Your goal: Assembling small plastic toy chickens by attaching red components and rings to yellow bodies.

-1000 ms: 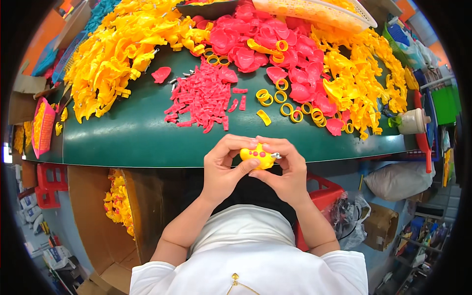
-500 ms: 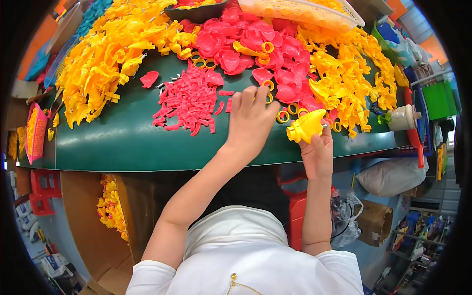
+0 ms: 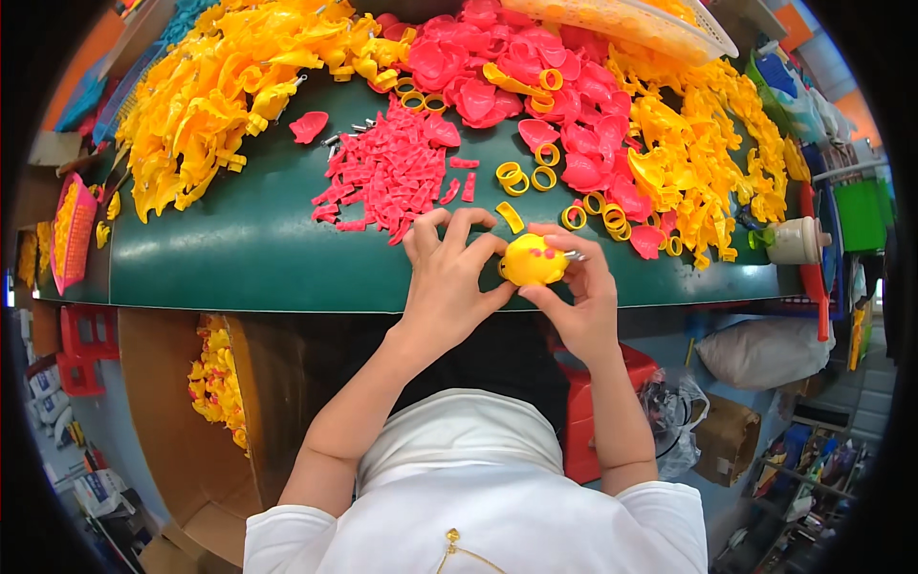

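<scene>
Near the table's front edge, my right hand (image 3: 585, 292) grips a rounded yellow plastic part (image 3: 535, 260) with small red spots and a metal pin sticking out at its right. The thumb and fingers of my left hand (image 3: 449, 277) close on the left end of that same part. Whether a small ring is pinched there too is hidden by the fingers. Just beyond the part lies a short yellow strip or ring seen edge-on (image 3: 510, 217). Several yellow rings (image 3: 544, 178) are scattered farther off. A heap of small red pieces (image 3: 387, 177) lies beyond my left hand.
Yellow plastic parts (image 3: 215, 105) are piled at the far left, more (image 3: 684, 158) at the right. Red cupped pieces (image 3: 583, 124) lie between them under a white basket (image 3: 660, 31). A pink basket (image 3: 72, 234) stands left; below the table, a cardboard box (image 3: 182, 411) holds yellow parts.
My left hand has come back from the rings to the yellow part. My right hand has carried the part left and turned it, so red spots now show. The view has shifted slightly.
</scene>
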The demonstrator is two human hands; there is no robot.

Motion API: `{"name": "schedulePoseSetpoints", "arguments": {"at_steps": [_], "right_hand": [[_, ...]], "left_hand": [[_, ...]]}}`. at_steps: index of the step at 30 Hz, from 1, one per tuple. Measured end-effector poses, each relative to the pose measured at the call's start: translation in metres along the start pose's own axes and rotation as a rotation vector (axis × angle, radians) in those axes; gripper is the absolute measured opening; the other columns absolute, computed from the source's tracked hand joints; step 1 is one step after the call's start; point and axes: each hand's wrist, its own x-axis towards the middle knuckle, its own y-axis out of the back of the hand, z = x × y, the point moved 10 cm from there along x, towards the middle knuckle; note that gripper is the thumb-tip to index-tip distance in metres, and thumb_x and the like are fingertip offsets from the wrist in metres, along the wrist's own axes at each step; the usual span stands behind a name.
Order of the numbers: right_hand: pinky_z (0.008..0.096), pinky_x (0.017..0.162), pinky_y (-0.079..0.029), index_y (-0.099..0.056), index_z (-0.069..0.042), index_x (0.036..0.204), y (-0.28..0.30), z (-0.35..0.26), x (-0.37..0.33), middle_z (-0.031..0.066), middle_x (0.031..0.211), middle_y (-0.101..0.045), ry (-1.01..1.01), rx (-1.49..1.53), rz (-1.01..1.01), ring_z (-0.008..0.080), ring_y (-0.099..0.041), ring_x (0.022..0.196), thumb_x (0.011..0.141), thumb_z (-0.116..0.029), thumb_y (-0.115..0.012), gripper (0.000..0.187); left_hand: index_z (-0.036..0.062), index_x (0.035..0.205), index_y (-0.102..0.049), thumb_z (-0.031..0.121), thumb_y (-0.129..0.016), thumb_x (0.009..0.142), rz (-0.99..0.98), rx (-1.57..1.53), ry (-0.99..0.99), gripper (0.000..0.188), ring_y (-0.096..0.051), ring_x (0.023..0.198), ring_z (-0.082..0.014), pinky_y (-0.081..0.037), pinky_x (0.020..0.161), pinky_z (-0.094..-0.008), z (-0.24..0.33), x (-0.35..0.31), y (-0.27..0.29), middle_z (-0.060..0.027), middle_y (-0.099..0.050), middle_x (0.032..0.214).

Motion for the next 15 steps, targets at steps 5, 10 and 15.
{"name": "schedulePoseSetpoints", "arguments": {"at_steps": [5, 10, 15], "right_hand": [[0.0328, 0.092, -0.050, -0.055, -0.004, 0.121, -0.018, -0.029, 0.008, 0.0156, 0.127, -0.057, 0.113, -0.353, -0.092, 0.0251, -0.059, 0.114, 0.076, -0.001, -0.077, 0.050], [0.0321, 0.089, -0.050, -0.054, -0.005, 0.124, -0.020, -0.018, 0.006, 0.0158, 0.128, -0.058, 0.143, -0.396, -0.116, 0.0258, -0.060, 0.114, 0.074, 0.000, -0.077, 0.055], [0.0326, 0.092, -0.049, -0.053, -0.004, 0.126, -0.020, -0.016, -0.001, 0.0161, 0.130, -0.057, 0.214, -0.380, -0.018, 0.0274, -0.059, 0.115, 0.074, 0.000, -0.076, 0.057]], "left_hand": [[0.0122, 0.105, -0.065, 0.015, -0.083, 0.060, 0.007, 0.005, 0.030, 0.048, -0.036, 0.116, -0.0307, -0.028, 0.098, -0.0459, -0.002, -0.004, 0.008, -0.0011, -0.051, 0.122], [0.0091, 0.119, -0.061, 0.013, -0.082, 0.065, -0.051, -0.073, 0.037, 0.059, -0.043, 0.114, -0.0292, -0.036, 0.095, -0.0407, -0.001, -0.009, 0.040, -0.0045, -0.054, 0.122], [0.0032, 0.118, -0.062, 0.003, -0.078, 0.074, -0.052, -0.572, 0.024, 0.047, -0.060, 0.107, -0.0210, -0.047, 0.092, -0.0314, -0.008, -0.015, 0.021, -0.0087, -0.063, 0.112]]}}
